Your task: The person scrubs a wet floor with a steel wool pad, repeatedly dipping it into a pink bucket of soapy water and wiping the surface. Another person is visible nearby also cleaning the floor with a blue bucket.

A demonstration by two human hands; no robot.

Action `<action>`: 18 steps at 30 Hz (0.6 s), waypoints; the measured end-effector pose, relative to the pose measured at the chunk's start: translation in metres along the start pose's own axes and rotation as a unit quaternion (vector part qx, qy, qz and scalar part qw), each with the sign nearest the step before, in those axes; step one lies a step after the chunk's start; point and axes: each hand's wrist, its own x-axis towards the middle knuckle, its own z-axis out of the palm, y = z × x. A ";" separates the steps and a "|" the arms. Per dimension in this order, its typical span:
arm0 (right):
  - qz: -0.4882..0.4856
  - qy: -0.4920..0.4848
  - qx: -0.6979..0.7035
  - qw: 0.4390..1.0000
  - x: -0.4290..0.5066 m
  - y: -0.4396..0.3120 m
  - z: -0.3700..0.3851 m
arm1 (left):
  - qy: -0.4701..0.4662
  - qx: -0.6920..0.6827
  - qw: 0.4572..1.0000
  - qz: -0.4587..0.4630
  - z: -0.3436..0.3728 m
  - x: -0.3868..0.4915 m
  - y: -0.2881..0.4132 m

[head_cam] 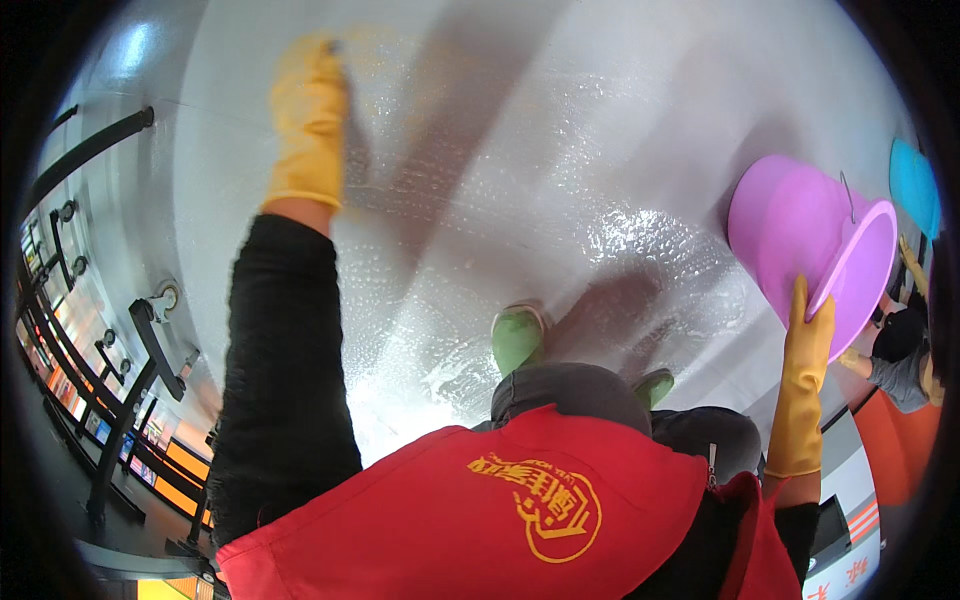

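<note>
In a yellow rubber glove, my left hand [311, 116] reaches out over the wet grey floor [480, 247]. It is blurred, and its fingers do not show clearly enough to tell whether they hold anything. At the right, my right hand [810, 356], gloved likewise, grips the rim of a pink-purple plastic bucket [787, 217]. The bucket is tilted onto its side, its mouth towards the right and its wire handle hanging at the rim. Water with bubbles spreads over the floor. Green rubber boots [517, 337] are under me.
Black metal frames with casters [154, 352] stand along the left. A blue container [913, 180] is at the far right. Below it, another person [900, 345] in yellow gloves is partly visible, near an orange surface [896, 450].
</note>
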 end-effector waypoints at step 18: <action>-0.010 0.012 -0.004 1.000 0.002 0.008 0.002 | -0.153 -0.030 0.973 0.170 0.019 -0.085 0.102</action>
